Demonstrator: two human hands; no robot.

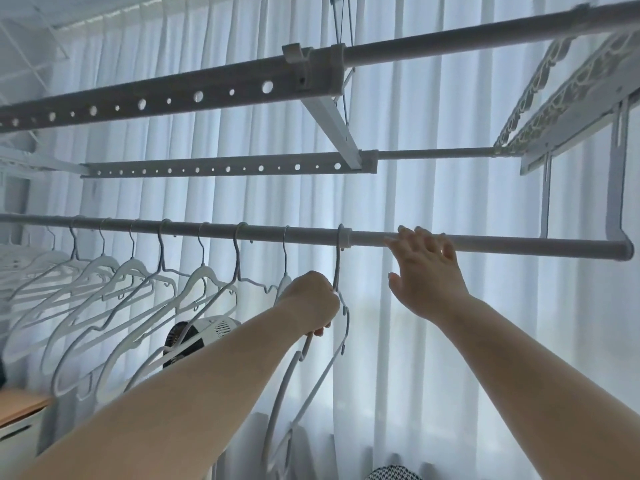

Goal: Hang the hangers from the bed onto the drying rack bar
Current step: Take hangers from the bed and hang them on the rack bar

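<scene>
Hook of a slim white plastic hanger [338, 258] sits over the long pale grey drying rack bar [519, 244] at centre frame. It is at the right end of a row of similar white hangers [202, 273] that hang along the bar toward the left edge. Just below the bar, the person's left hand [311, 299] has its grip clamped round the hanger's neck with fingers curled, apparently to guide the hook and stop the frame swinging. The hanger's body trails down toward the bottom of the frame.

To the right, the right hand [426, 271] reaches up with fingers spread and laid over the bar. Its grip is apart and holds nothing, and it seems to steady the suspended bar while the hook settles. The bare stretch of bar beyond it, toward the right edge, leaves room for more.

Two perforated grey rails [173, 102] cross the upper frame before sheer white curtains [433, 150]. A black-and-white fan [204, 332] shows behind the left forearm. The bed is out of view, so how many hangers remain cannot be told.
</scene>
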